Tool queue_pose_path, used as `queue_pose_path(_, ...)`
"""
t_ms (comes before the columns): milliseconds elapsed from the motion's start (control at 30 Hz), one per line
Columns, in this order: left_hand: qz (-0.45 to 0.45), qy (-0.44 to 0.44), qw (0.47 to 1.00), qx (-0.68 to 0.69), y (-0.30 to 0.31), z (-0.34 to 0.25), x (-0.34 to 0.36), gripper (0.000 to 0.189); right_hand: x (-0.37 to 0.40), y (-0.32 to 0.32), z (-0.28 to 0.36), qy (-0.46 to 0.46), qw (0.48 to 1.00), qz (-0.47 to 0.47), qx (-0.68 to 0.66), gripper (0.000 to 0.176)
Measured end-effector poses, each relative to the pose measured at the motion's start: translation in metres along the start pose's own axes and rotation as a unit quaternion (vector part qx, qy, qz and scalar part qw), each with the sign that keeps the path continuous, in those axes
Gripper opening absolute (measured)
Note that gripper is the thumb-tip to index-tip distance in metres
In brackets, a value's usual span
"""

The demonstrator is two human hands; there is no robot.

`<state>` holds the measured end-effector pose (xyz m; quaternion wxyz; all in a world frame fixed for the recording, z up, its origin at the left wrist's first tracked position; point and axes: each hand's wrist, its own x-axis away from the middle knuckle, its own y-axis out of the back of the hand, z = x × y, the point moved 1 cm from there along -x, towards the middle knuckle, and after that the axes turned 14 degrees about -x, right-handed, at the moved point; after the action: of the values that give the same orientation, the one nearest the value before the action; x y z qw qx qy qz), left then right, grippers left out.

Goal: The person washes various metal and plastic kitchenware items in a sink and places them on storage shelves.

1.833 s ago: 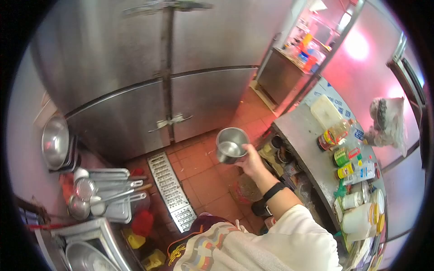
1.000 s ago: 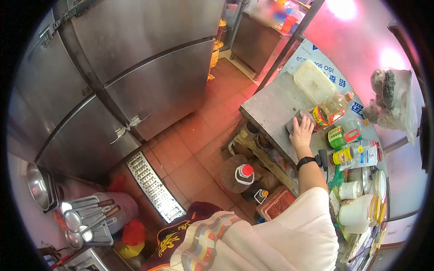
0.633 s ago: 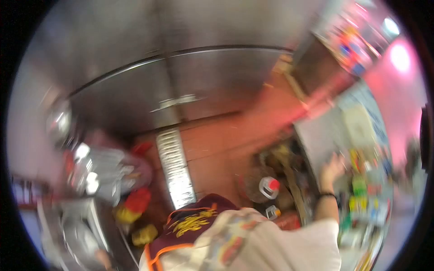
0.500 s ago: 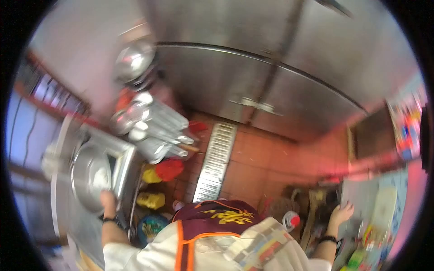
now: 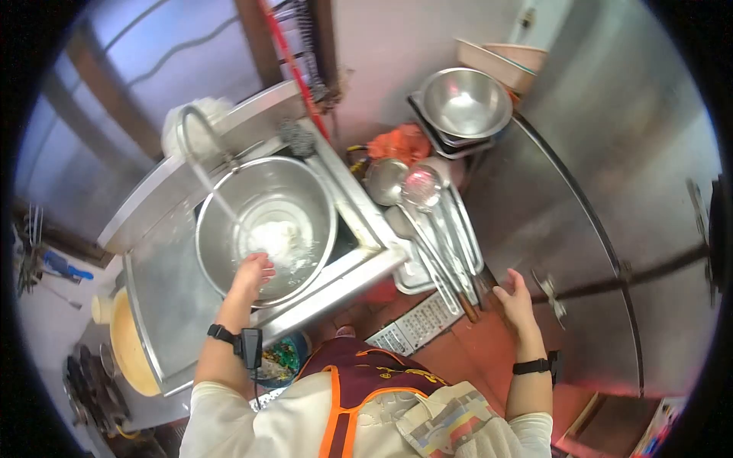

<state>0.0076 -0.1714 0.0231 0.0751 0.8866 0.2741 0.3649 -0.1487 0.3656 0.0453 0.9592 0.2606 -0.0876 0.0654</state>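
Observation:
A large round steel basin (image 5: 217,244) with water in it sits in the metal sink, under a curved faucet (image 5: 200,156) whose stream runs into it. My left hand (image 5: 253,273) is over the near side of the basin, with its fingers loosely apart and nothing visible in them. White bubbles churn where the water lands. Out to the right, my right hand (image 5: 518,301) hangs in the air with its fingers spread, holding nothing. Below it and to its left lie several long-handled ladles and skimmers (image 5: 421,188) on metal trays (image 5: 475,243).
A steel bowl (image 5: 466,103) stands on a stack at the back. Steel refrigerator doors (image 5: 565,259) rise on the right. A floor drain grate (image 5: 416,324) runs below the trays. A bin with scraps (image 5: 279,359) is by my feet, and a scouring pad (image 5: 296,137) lies behind the basin.
My view has turned left, toward the sink. My left hand has moved from the basin's near edge to over its inside. My right hand has swung from the right-hand shelf toward the ladles.

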Motion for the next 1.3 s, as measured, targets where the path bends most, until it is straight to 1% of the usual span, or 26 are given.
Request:
queue_pose_path(33, -0.001, 0.006, 1.0, 0.011, 0.011, -0.002, -0.007, 0.032, -0.021, -0.015, 0.003, -0.029, 0.999, 0.016, 0.009, 0.063)
queue_pose_path(67, -0.006, 0.002, 1.0, 0.017, 0.018, -0.001, -0.015, 0.034, -0.044, -0.023, -0.015, -0.041, 0.999, 0.005, -0.015, 0.066)
queue_pose_path(133, -0.011, -0.008, 1.0, 0.024, 0.028, 0.0, -0.036, 0.039, -0.091, -0.027, -0.062, -0.077, 0.995, -0.025, -0.051, 0.066)
queue_pose_path(167, -0.02, -0.018, 1.0, 0.012, 0.029, -0.007, -0.038, 0.044, -0.099, -0.032, -0.058, -0.103, 0.992, -0.034, -0.069, 0.064)
queue_pose_path(233, -0.03, -0.052, 0.998, 0.019, 0.029, -0.023, -0.044, 0.043, -0.108, -0.038, -0.041, -0.158, 0.98, -0.051, -0.106, 0.059)
queue_pose_path(333, -0.067, -0.09, 0.993, 0.023, 0.03, -0.029, -0.052, 0.044, -0.11, -0.053, -0.011, -0.222, 0.964, -0.016, -0.147, 0.051)
queue_pose_path(367, -0.077, -0.103, 0.991, 0.023, 0.026, -0.032, -0.056, 0.044, -0.131, -0.047, -0.065, -0.245, 0.957, -0.019, -0.153, 0.044)
queue_pose_path(400, -0.076, -0.091, 0.993, 0.028, 0.022, -0.033, -0.058, 0.044, -0.132, -0.05, -0.064, -0.288, 0.942, 0.013, -0.175, 0.053)
queue_pose_path(467, -0.072, -0.065, 0.995, 0.034, 0.018, -0.037, -0.05, 0.043, -0.142, -0.053, -0.068, -0.32, 0.928, 0.062, -0.179, 0.055)
queue_pose_path(500, -0.056, -0.054, 0.996, 0.031, 0.013, -0.047, -0.038, 0.037, -0.146, -0.053, -0.077, -0.307, 0.936, 0.07, -0.159, 0.053)
queue_pose_path(533, -0.04, -0.04, 0.997, 0.049, 0.004, -0.048, -0.035, 0.035, -0.154, -0.052, -0.081, -0.29, 0.944, 0.081, -0.139, 0.052)
queue_pose_path(567, -0.024, -0.026, 0.997, 0.068, -0.002, -0.045, -0.032, 0.033, -0.155, -0.055, -0.069, -0.308, 0.942, 0.072, -0.115, 0.046)
queue_pose_path(667, 0.013, 0.007, 0.995, 0.096, -0.024, -0.048, -0.015, 0.028, -0.164, -0.062, -0.063, -0.34, 0.908, 0.129, -0.208, 0.042)
queue_pose_path(700, 0.027, 0.012, 0.995, 0.1, -0.031, -0.048, -0.011, 0.028, -0.174, -0.067, -0.091, -0.337, 0.891, 0.157, -0.261, 0.043)
queue_pose_path(733, 0.041, 0.015, 0.994, 0.105, -0.038, -0.05, -0.01, 0.027, -0.186, -0.072, -0.118, -0.338, 0.881, 0.163, -0.287, 0.043)
queue_pose_path(800, 0.05, 0.019, 0.994, 0.097, -0.051, -0.057, -0.003, 0.026, -0.19, -0.083, -0.135, -0.345, 0.859, 0.174, -0.337, 0.045)
queue_pose_path(833, 0.053, 0.023, 0.994, 0.092, -0.057, -0.06, 0.0, 0.026, -0.19, -0.086, -0.144, -0.327, 0.871, 0.159, -0.331, 0.039)
queue_pose_path(933, 0.066, 0.004, 0.995, 0.072, -0.076, -0.071, 0.013, 0.024, -0.199, -0.089, -0.183, -0.304, 0.896, 0.138, -0.292, 0.04)
queue_pose_path(967, 0.067, -0.004, 0.995, 0.073, -0.081, -0.075, 0.018, 0.023, -0.186, -0.094, -0.152, -0.298, 0.885, 0.082, -0.349, 0.041)
queue_pose_path(1100, 0.066, -0.03, 0.995, 0.074, -0.09, -0.078, 0.025, 0.023, -0.168, -0.088, -0.12, -0.261, 0.907, 0.093, -0.317, 0.04)
queue_pose_path(1200, 0.096, -0.036, 0.993, 0.058, -0.099, -0.076, 0.029, 0.023, -0.166, -0.079, -0.13, -0.269, 0.907, 0.105, -0.306, 0.039)
queue_pose_path(1233, 0.109, -0.032, 0.993, 0.041, -0.102, -0.079, 0.033, 0.023, -0.164, -0.077, -0.134, -0.242, 0.921, 0.089, -0.292, 0.038)
queue_pose_path(1300, 0.143, -0.033, 0.989, 0.021, -0.109, -0.077, 0.034, 0.024, -0.156, -0.073, -0.126, -0.229, 0.923, 0.09, -0.296, 0.037)
